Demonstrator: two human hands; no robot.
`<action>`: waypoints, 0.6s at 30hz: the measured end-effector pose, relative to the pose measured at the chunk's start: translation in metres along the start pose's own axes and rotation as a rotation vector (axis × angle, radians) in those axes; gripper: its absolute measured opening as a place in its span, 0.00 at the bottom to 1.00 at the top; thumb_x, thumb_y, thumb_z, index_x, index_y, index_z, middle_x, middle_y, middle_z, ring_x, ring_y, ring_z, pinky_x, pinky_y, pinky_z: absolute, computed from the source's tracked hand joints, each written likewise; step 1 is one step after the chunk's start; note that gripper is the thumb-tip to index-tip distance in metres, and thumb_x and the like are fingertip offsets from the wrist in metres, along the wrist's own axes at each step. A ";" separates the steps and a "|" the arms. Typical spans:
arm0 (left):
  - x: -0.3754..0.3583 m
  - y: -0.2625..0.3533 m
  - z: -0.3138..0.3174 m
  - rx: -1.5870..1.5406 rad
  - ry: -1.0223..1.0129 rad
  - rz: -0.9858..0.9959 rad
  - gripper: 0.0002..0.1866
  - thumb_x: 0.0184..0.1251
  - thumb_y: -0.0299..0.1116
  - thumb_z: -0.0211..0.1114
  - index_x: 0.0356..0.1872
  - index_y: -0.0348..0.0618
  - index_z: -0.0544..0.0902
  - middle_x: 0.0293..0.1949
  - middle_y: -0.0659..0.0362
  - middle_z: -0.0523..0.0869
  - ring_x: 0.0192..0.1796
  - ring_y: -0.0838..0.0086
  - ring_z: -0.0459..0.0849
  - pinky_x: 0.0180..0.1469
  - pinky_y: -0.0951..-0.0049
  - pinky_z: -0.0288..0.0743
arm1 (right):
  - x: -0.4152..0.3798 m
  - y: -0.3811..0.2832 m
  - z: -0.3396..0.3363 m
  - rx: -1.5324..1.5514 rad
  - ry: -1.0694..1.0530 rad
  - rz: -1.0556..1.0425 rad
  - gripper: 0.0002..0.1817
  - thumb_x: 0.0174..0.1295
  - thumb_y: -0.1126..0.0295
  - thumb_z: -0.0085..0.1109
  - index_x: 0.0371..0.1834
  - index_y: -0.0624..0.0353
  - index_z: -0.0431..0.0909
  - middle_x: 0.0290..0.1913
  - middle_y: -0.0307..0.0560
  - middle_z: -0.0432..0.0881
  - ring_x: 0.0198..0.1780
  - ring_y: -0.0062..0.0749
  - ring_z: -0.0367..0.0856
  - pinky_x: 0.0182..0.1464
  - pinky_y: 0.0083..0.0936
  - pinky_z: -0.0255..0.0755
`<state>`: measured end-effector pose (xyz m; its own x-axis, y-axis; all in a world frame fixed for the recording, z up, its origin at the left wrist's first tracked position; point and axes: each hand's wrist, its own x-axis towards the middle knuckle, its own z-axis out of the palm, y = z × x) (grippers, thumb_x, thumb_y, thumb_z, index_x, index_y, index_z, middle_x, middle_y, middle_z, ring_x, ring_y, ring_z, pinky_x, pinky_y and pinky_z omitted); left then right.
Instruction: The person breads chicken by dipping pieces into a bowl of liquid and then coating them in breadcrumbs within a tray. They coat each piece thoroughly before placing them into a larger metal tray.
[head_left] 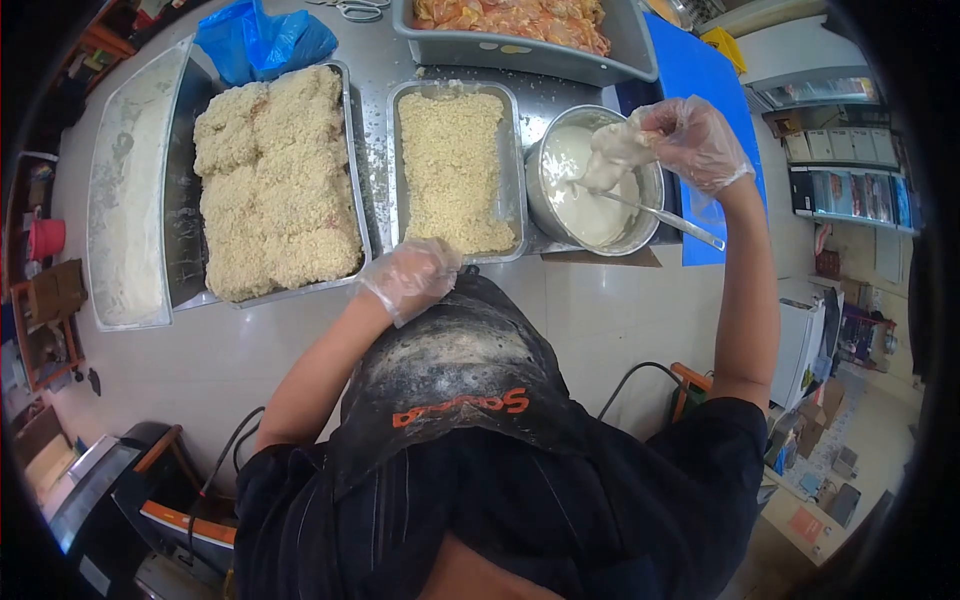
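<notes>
In its clear plastic glove, my right hand is closed on a batter-coated piece of meat, probably chicken. The piece hangs over a metal pot of white batter, with a metal-handled utensil resting inside. My left hand, gloved the same way, is curled at the near edge of a metal tray of pale crumbs. Its fingertips are hidden, so I cannot make out what they hold, if anything. Left of it lies a bigger tray, heaped with crumb-coated pieces.
At the back stands a grey tub of raw marinated meat. A long flour-dusted metal container is at the far left, near a blue plastic bag. Scissors lie behind. A blue board is at the right.
</notes>
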<state>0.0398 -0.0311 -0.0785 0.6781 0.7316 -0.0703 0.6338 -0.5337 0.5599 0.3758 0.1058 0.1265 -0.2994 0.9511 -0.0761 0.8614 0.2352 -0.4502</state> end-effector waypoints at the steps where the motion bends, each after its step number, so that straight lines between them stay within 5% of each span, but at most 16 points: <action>1: 0.001 -0.001 0.008 0.034 0.010 0.012 0.07 0.63 0.30 0.62 0.40 0.42 0.83 0.35 0.51 0.85 0.40 0.59 0.86 0.46 0.62 0.83 | -0.002 -0.001 0.000 -0.022 -0.007 -0.023 0.10 0.51 0.73 0.66 0.35 0.69 0.84 0.30 0.50 0.85 0.31 0.30 0.82 0.38 0.27 0.77; 18: 0.006 -0.001 0.015 0.095 0.020 -0.114 0.06 0.58 0.28 0.60 0.35 0.42 0.82 0.35 0.49 0.84 0.41 0.54 0.85 0.46 0.58 0.81 | -0.004 -0.011 0.012 -0.050 -0.097 -0.021 0.12 0.50 0.71 0.69 0.35 0.67 0.84 0.33 0.52 0.84 0.36 0.35 0.83 0.42 0.29 0.77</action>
<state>0.0488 -0.0328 -0.0920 0.5929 0.7975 -0.1118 0.7393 -0.4840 0.4681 0.3623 0.0967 0.1211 -0.3539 0.9225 -0.1541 0.8732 0.2668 -0.4078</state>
